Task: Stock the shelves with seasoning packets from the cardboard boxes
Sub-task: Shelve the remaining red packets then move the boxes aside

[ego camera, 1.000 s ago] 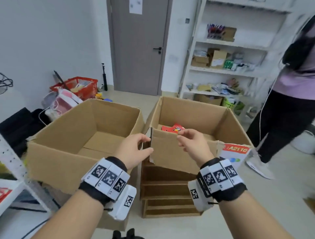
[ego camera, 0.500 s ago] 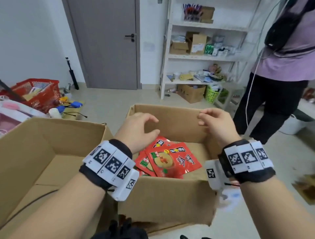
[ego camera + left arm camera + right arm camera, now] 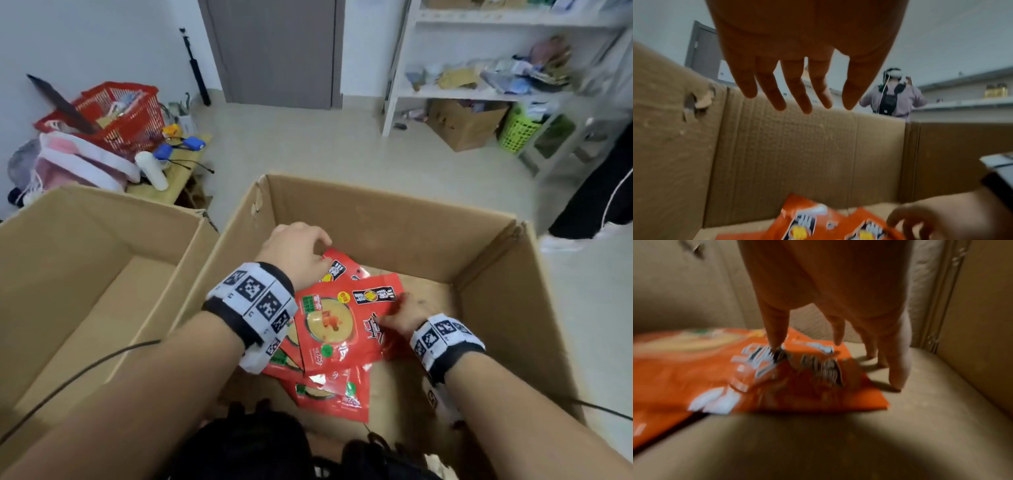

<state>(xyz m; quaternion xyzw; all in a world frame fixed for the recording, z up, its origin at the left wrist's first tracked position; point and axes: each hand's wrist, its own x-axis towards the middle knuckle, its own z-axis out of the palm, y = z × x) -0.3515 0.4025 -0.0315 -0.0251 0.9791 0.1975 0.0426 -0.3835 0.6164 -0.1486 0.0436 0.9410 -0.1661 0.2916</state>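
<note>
Several red seasoning packets (image 3: 329,325) lie in a loose pile on the floor of the right cardboard box (image 3: 376,195). My left hand (image 3: 301,250) hovers over the far end of the pile with straight, spread fingers (image 3: 797,104) and holds nothing. My right hand (image 3: 397,311) is down at the right edge of the top packet (image 3: 715,378). One fingertip (image 3: 777,342) touches the packet's printed face, and the others reach the box floor beside its corner. No curl round the packet shows there. The right wrist view is blurred.
An empty cardboard box (image 3: 85,274) stands directly left of the stocked one. A white shelf unit (image 3: 479,92) with mixed goods is at the back right, and a person (image 3: 599,205) stands near it. A red basket (image 3: 120,113) and clutter sit at the left wall.
Both hands left the box's near flap and went down inside it. The right hand dropped onto the top packet's edge; the left moved over the pile's far end.
</note>
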